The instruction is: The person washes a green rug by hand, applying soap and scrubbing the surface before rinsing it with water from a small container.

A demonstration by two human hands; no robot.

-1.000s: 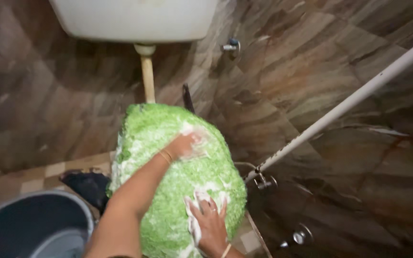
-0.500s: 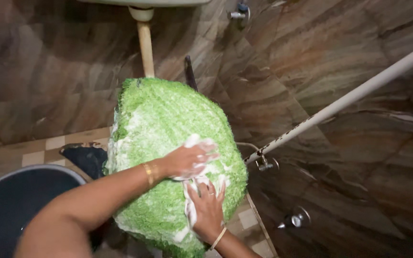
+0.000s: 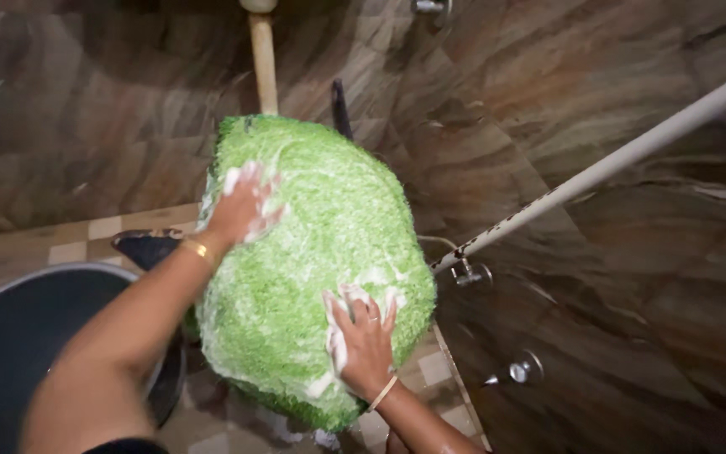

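Observation:
A shaggy green mat [image 3: 321, 219], streaked with white soap foam, is draped over a rounded bulk at the centre. My left hand [image 3: 241, 203] lies on the mat's upper left part, fingers spread and foamy, blurred by motion. My right hand [image 3: 363, 340] presses flat on the mat's lower right edge, fingers apart, with foam under it and a ring on one finger. Neither hand grips anything. What lies beneath the mat is hidden.
A dark round bucket [image 3: 10, 336] stands at the lower left. A beige flush pipe [image 3: 262, 63] runs up the brown tiled wall behind the mat. A white pipe [image 3: 623, 160] slants across the right, with metal taps [image 3: 468, 273] [image 3: 521, 370] below it. The floor is checkered [image 3: 69, 248].
My left hand has swept from the mat's lower middle, close to my right hand, up to its upper left. My right hand has stayed in place. The view has tilted slightly downward.

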